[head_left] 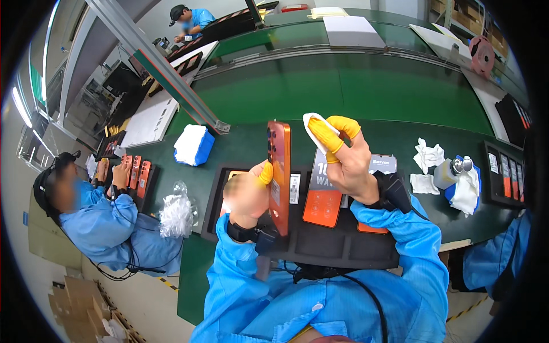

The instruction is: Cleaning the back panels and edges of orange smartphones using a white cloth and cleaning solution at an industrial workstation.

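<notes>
- Left hand (246,197), at eight o'clock from the upright orange phone (281,171): the grip is closed on the phone's left side, a yellow-covered finger against it; blur hides the rest.
- The phone stands on edge at the centre, above the black tray (343,260), camera lenses near its top.
- Right hand (353,163), at three o'clock from the phone: the grip is pinched shut on a white cloth (312,135), wrapped over yellow-covered fingertips; cloth and phone are apart.
- Labels: a pale sticker sits on the phone's back, too slanted to read. Just beside the phone, at four o'clock, a white label (294,188) carries barcode-like marks.
- Writing: further out at four o'clock, a lying phone (322,203) bears a grey film with large pale lettering above its orange lower part; the right hand partly covers it. Smaller pale print marks another grey film (384,164) at three o'clock.
- On the green bench (246,143), a blue box (205,148) of white cloths sits toward ten o'clock.
</notes>
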`<act>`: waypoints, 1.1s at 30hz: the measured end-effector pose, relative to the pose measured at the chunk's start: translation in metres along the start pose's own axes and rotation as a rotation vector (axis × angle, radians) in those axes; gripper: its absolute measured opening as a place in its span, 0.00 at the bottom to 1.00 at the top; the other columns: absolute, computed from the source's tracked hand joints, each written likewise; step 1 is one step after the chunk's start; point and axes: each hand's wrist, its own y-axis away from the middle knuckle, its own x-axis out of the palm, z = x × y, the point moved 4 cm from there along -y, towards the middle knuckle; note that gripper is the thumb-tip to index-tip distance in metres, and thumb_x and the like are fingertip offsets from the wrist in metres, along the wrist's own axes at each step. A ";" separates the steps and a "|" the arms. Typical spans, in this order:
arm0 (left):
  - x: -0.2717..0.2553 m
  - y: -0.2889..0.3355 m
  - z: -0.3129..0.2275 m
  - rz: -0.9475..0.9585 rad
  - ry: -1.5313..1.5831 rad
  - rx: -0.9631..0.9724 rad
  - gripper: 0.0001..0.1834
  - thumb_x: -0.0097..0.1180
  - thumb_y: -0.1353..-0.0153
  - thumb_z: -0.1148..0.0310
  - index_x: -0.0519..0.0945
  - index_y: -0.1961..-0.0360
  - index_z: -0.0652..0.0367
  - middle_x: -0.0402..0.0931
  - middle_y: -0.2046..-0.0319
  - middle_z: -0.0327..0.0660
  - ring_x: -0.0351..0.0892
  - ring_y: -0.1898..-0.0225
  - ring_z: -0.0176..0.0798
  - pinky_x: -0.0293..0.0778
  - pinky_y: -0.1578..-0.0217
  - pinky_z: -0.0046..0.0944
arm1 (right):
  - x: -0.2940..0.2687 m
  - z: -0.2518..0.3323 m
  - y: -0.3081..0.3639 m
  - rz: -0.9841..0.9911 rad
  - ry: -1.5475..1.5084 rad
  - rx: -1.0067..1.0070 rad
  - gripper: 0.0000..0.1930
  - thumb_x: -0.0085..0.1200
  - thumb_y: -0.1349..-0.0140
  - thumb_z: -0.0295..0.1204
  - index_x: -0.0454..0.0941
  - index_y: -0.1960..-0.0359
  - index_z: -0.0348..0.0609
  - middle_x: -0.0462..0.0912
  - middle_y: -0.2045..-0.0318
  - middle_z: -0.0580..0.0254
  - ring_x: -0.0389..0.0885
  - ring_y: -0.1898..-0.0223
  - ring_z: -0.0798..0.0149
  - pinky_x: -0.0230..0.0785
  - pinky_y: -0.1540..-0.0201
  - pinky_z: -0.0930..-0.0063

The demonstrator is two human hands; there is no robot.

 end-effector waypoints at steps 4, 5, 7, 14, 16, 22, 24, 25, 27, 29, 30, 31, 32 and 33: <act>-0.003 -0.001 0.005 0.025 0.056 -0.066 0.20 0.56 0.41 0.53 0.76 0.63 0.61 0.71 0.72 0.39 0.66 0.68 0.33 0.65 0.68 0.29 | -0.002 0.008 -0.004 -0.001 0.028 -0.069 0.25 0.55 0.63 0.15 0.80 0.56 0.40 0.77 0.62 0.51 0.79 0.67 0.54 0.74 0.65 0.67; -0.003 -0.001 0.007 0.029 0.058 -0.085 0.20 0.56 0.41 0.53 0.76 0.63 0.62 0.71 0.71 0.39 0.66 0.67 0.33 0.65 0.67 0.30 | -0.001 0.007 -0.004 0.008 0.029 -0.068 0.25 0.55 0.63 0.15 0.80 0.56 0.40 0.77 0.62 0.51 0.79 0.67 0.54 0.74 0.65 0.67; -0.008 0.001 0.012 0.017 0.052 -0.065 0.20 0.56 0.41 0.54 0.76 0.61 0.62 0.72 0.70 0.39 0.68 0.65 0.34 0.66 0.64 0.31 | 0.008 0.009 -0.002 0.042 0.002 -0.101 0.25 0.55 0.63 0.16 0.80 0.56 0.41 0.78 0.62 0.50 0.79 0.67 0.53 0.74 0.64 0.67; -0.020 0.005 0.015 -0.288 0.295 -0.157 0.18 0.47 0.35 0.59 0.73 0.52 0.62 0.74 0.62 0.40 0.74 0.66 0.38 0.72 0.63 0.35 | 0.030 0.044 0.032 0.248 -0.083 -0.353 0.22 0.57 0.64 0.27 0.82 0.60 0.46 0.77 0.65 0.60 0.73 0.74 0.67 0.65 0.76 0.73; -0.020 -0.002 0.014 0.030 0.504 -0.164 0.15 0.47 0.35 0.61 0.74 0.55 0.61 0.69 0.70 0.40 0.68 0.70 0.37 0.72 0.65 0.35 | 0.031 0.058 0.041 0.296 -0.174 -0.461 0.21 0.55 0.65 0.28 0.82 0.63 0.44 0.78 0.66 0.62 0.73 0.73 0.67 0.65 0.76 0.74; -0.006 0.000 0.022 -0.100 0.375 -0.178 0.17 0.50 0.36 0.59 0.75 0.56 0.62 0.72 0.67 0.39 0.65 0.68 0.35 0.64 0.67 0.33 | 0.034 0.003 0.007 0.131 -0.030 -0.199 0.21 0.54 0.62 0.20 0.82 0.61 0.42 0.80 0.62 0.54 0.78 0.72 0.58 0.70 0.73 0.70; -0.010 -0.002 0.028 -0.044 0.300 -0.179 0.17 0.48 0.35 0.58 0.77 0.58 0.62 0.73 0.68 0.38 0.65 0.68 0.34 0.63 0.66 0.33 | 0.026 -0.006 0.002 0.058 -0.018 -0.085 0.21 0.53 0.61 0.17 0.81 0.60 0.41 0.79 0.62 0.51 0.79 0.70 0.54 0.73 0.70 0.67; -0.004 -0.002 0.025 -0.050 0.269 -0.191 0.17 0.47 0.35 0.58 0.77 0.58 0.62 0.74 0.68 0.38 0.66 0.68 0.34 0.62 0.66 0.33 | 0.024 -0.006 0.003 0.064 0.019 -0.024 0.22 0.52 0.61 0.16 0.81 0.59 0.40 0.79 0.62 0.50 0.80 0.68 0.52 0.74 0.67 0.66; -0.012 -0.002 0.032 -0.092 0.326 -0.199 0.17 0.47 0.34 0.59 0.76 0.58 0.62 0.74 0.68 0.39 0.67 0.69 0.35 0.64 0.67 0.33 | 0.027 -0.002 0.008 0.063 0.036 -0.060 0.24 0.52 0.61 0.17 0.80 0.56 0.42 0.79 0.61 0.48 0.80 0.67 0.50 0.74 0.66 0.66; -0.018 0.000 0.032 -0.140 0.373 -0.200 0.17 0.47 0.34 0.59 0.76 0.57 0.63 0.74 0.68 0.40 0.68 0.70 0.36 0.66 0.68 0.33 | 0.034 0.017 0.015 0.155 -0.106 -0.091 0.24 0.54 0.61 0.18 0.80 0.56 0.43 0.78 0.60 0.49 0.80 0.67 0.52 0.74 0.67 0.66; -0.017 0.000 0.027 -0.180 0.443 -0.199 0.17 0.46 0.34 0.59 0.76 0.56 0.62 0.76 0.66 0.41 0.74 0.66 0.37 0.71 0.63 0.36 | 0.036 0.027 0.025 0.207 -0.107 -0.136 0.24 0.54 0.61 0.19 0.80 0.56 0.43 0.78 0.60 0.50 0.79 0.68 0.54 0.74 0.68 0.66; -0.017 -0.001 0.024 -0.218 0.512 -0.196 0.17 0.46 0.33 0.59 0.75 0.54 0.62 0.79 0.63 0.42 0.79 0.62 0.37 0.76 0.58 0.38 | 0.037 0.038 0.031 0.257 -0.109 -0.184 0.24 0.55 0.61 0.21 0.80 0.55 0.43 0.78 0.60 0.52 0.79 0.68 0.55 0.74 0.69 0.66; -0.017 -0.005 0.025 -0.030 0.631 -0.214 0.17 0.45 0.33 0.58 0.75 0.55 0.62 0.79 0.63 0.44 0.79 0.62 0.40 0.77 0.59 0.41 | 0.033 0.049 0.031 0.264 -0.152 -0.219 0.24 0.56 0.62 0.21 0.80 0.56 0.43 0.78 0.61 0.55 0.78 0.69 0.57 0.72 0.71 0.67; -0.018 -0.005 0.025 0.158 0.746 -0.228 0.17 0.44 0.33 0.58 0.74 0.56 0.62 0.78 0.63 0.47 0.80 0.61 0.43 0.78 0.59 0.44 | 0.033 0.054 0.036 0.357 -0.202 -0.224 0.24 0.56 0.63 0.22 0.80 0.57 0.41 0.77 0.62 0.56 0.78 0.69 0.57 0.71 0.72 0.69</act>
